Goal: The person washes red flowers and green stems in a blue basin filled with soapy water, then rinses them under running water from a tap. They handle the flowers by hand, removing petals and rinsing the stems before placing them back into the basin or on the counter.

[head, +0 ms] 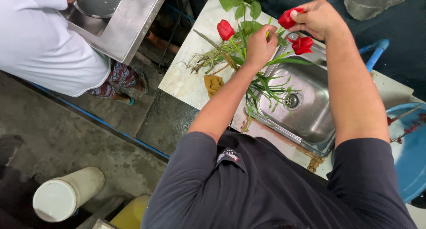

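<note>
- A small patch label (228, 156) sat on the chest of the person's dark shirt, shield-like in shape, dark with white and red marks.
- A white cylindrical container (66, 194) with a round lid stood on the floor at lower left.
- A yellow container (132, 213) stood just beside it, cut off by the bottom edge.

Open sink basin (310, 109) below; cut stems (230, 56) cluttering countertop (186, 78).
</note>
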